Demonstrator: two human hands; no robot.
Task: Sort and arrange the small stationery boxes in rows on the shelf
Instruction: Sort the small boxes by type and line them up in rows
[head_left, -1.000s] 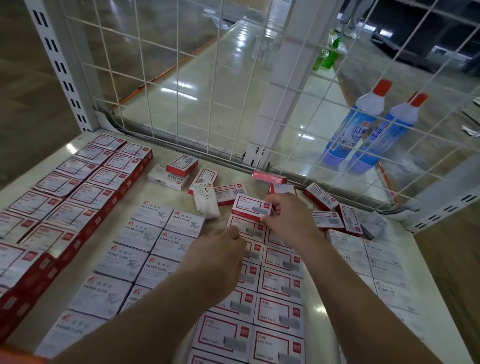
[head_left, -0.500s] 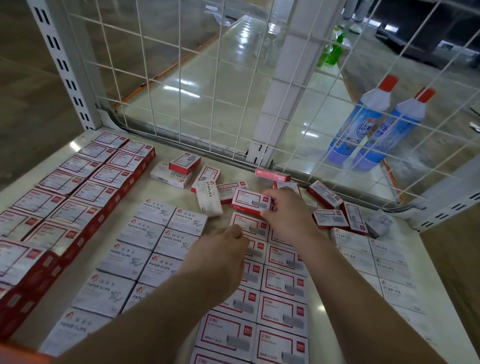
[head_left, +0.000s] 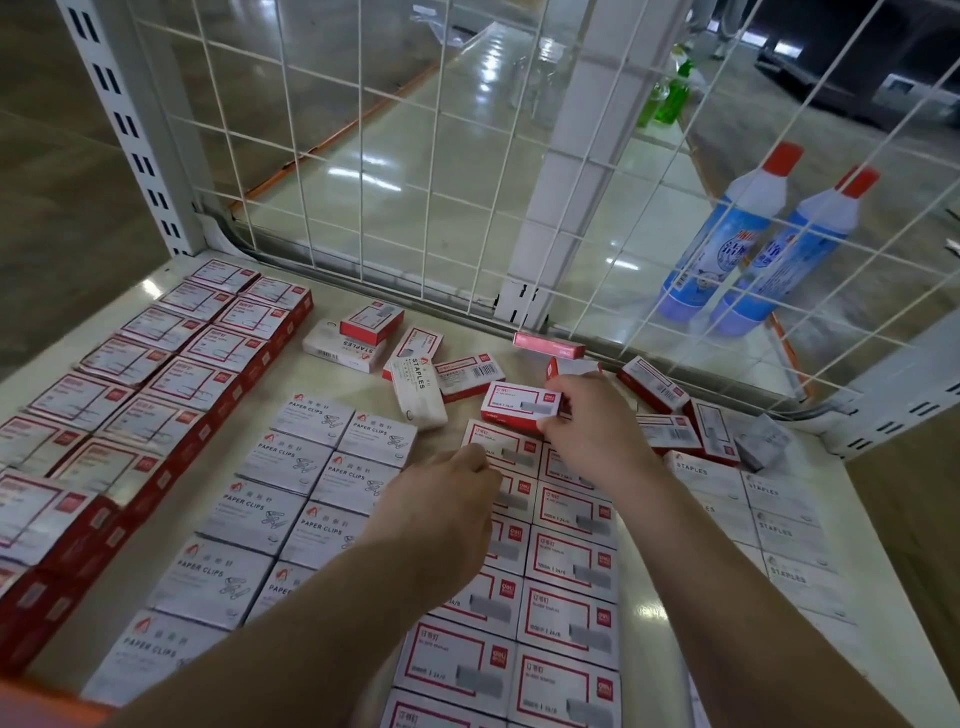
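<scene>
Two columns of red-sided boxes (head_left: 171, 384) run along the left of the shelf (head_left: 852, 561), about six showing in each before the near edge cuts them off. Next come two columns of white paper-clip boxes (head_left: 291, 499), roughly five in the left and four in the right. Between their far end and the wire mesh (head_left: 426, 171) lies a loose heap of about six unsorted boxes (head_left: 410, 364), tilted every way. The left hand (head_left: 441, 514), fingers curled under, rests on the far part of the two-column red-bordered staple rows (head_left: 566, 613); whether it grips anything cannot be told. The right hand (head_left: 592, 421) pinches a red-and-white staple box (head_left: 519, 408) just beyond those rows' far end. Farther right lie more loose boxes (head_left: 685, 421), white staples boxes (head_left: 779, 525), and two blue bottles (head_left: 763, 234) behind the mesh.
</scene>
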